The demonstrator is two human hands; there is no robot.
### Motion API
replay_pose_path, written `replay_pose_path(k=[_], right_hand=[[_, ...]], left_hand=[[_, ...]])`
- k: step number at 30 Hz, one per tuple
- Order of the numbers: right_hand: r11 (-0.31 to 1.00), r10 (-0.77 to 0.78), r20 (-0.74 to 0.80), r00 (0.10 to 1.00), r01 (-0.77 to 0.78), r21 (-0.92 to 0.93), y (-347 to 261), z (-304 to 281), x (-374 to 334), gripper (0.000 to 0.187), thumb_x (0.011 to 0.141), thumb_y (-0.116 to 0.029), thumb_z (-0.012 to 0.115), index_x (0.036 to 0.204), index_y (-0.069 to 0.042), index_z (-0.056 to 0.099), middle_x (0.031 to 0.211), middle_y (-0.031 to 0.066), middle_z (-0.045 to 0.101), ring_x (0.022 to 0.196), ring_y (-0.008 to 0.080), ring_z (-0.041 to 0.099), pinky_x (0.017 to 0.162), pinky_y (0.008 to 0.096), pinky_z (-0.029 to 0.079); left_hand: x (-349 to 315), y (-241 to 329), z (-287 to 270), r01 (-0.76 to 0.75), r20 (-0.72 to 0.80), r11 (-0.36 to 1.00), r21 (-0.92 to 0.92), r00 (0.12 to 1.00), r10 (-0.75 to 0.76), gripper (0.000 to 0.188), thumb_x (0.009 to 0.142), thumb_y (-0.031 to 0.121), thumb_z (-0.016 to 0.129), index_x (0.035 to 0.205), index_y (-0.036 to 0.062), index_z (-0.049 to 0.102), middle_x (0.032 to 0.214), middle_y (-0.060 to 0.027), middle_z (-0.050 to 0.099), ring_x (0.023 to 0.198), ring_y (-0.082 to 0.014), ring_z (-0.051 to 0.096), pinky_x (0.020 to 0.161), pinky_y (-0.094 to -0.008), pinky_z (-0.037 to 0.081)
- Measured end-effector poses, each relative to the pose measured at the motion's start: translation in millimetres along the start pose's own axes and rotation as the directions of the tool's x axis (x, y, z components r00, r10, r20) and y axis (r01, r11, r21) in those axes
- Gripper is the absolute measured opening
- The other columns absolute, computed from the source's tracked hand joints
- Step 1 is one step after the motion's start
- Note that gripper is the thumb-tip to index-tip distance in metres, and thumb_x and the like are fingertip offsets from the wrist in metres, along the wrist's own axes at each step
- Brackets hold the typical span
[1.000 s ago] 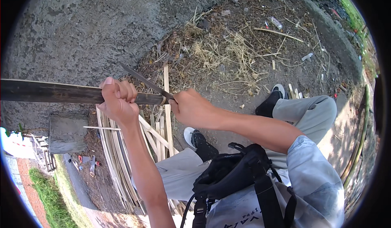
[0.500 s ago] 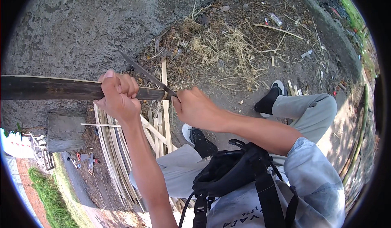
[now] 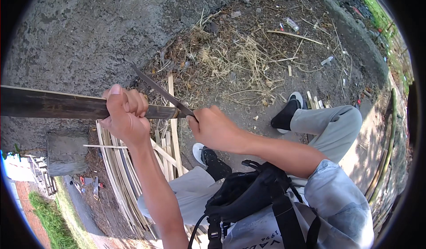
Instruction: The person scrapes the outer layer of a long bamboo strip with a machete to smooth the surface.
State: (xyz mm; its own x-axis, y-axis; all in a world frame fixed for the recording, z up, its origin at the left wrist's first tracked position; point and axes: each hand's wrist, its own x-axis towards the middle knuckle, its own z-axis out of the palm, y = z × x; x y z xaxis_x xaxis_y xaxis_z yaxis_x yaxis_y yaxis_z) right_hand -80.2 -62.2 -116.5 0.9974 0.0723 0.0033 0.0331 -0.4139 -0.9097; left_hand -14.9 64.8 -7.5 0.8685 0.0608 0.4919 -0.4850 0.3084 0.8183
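Observation:
My left hand (image 3: 129, 118) is wrapped round a long dark bamboo piece (image 3: 53, 104), thumb uppermost, a little short of the piece's right end. The bamboo runs nearly level out past the left rim of the view. Closed round the handle of a long-bladed knife (image 3: 157, 88) is my right hand (image 3: 217, 129); the handle itself is mostly hidden by the fingers. The blade slants up and left from that fist, and its base meets the bamboo's end, where a pale cut edge shows.
Pale split strips (image 3: 117, 173) lie in a bundle at lower left. Shavings and dry stalks (image 3: 248, 62) litter the ground ahead, by a rough concrete surface (image 3: 97, 31). A concrete block (image 3: 66, 153) and several tools (image 3: 95, 187) are at left. Long poles (image 3: 388, 151) lie far right.
The whole view has shifted slightly, so the ground appears further left and my hands a little lower. Both grips stay as they were, and the blade remains against the bamboo's end.

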Motion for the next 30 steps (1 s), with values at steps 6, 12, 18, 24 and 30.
replay_pose_path(k=[6, 12, 18, 24, 30], right_hand=[[0.929, 0.342, 0.236, 0.909, -0.289, -0.232, 108, 7, 7, 0.032, 0.084, -0.02, 0.056, 0.087, 0.01, 0.064, 0.08, 0.0302, 0.063, 0.08, 0.0445, 0.064, 0.075, 0.0486, 0.052], [0.887, 0.355, -0.072, 0.932, -0.36, -0.288, 187, -12, -53, 0.036, 0.085, -0.026, 0.057, 0.09, 0.009, 0.064, 0.085, 0.0306, 0.064, 0.082, 0.044, 0.064, 0.077, 0.0487, 0.052], [0.823, 0.513, -0.075, 0.855, -0.514, -0.242, 189, -37, -93, 0.033, 0.086, -0.026, 0.058, 0.083, 0.007, 0.064, 0.074, 0.0268, 0.063, 0.074, 0.0449, 0.063, 0.073, 0.0501, 0.052], [0.986, 0.033, -0.045, 0.998, -0.04, -0.162, 75, -38, -60, 0.043, 0.097, -0.031, 0.044, 0.077, 0.003, 0.061, 0.062, 0.0255, 0.058, 0.063, 0.0458, 0.059, 0.062, 0.0524, 0.048], [0.971, -0.237, 0.034, 0.971, 0.237, -0.007, 6, -8, -25, 0.044, 0.098, -0.029, 0.043, 0.072, 0.003, 0.058, 0.056, 0.0256, 0.055, 0.055, 0.0459, 0.056, 0.056, 0.0524, 0.047]], left_hand=[[7, -3, -30, 0.034, 0.013, 0.999, -0.007, 0.999, -0.034, 0.041, 0.09, 0.017, 0.048, 0.056, 0.0127, 0.026, 0.044, 0.0018, 0.022, 0.036, -0.0083, 0.017, 0.036, -0.0271, 0.017], [-1, 8, -46, 0.046, -0.01, 0.999, 0.0, 0.999, -0.046, 0.042, 0.091, 0.021, 0.047, 0.055, 0.0139, 0.024, 0.044, 0.0013, 0.02, 0.038, -0.009, 0.016, 0.038, -0.0272, 0.017], [-6, 14, -54, 0.044, -0.031, 0.999, -0.008, 0.999, -0.045, 0.043, 0.09, 0.022, 0.047, 0.055, 0.0143, 0.023, 0.044, 0.0008, 0.02, 0.039, -0.0094, 0.015, 0.04, -0.0276, 0.017], [-28, 16, -32, 0.058, 0.095, 0.998, -0.009, 0.994, -0.057, 0.044, 0.091, 0.022, 0.047, 0.055, 0.0157, 0.021, 0.048, 0.0017, 0.019, 0.041, -0.0085, 0.016, 0.041, -0.0269, 0.017], [-41, 13, -18, 0.003, 0.075, 1.0, -0.018, 0.997, -0.001, 0.041, 0.088, 0.018, 0.046, 0.056, 0.0145, 0.02, 0.044, 0.0008, 0.021, 0.038, -0.0088, 0.016, 0.038, -0.0269, 0.016]])
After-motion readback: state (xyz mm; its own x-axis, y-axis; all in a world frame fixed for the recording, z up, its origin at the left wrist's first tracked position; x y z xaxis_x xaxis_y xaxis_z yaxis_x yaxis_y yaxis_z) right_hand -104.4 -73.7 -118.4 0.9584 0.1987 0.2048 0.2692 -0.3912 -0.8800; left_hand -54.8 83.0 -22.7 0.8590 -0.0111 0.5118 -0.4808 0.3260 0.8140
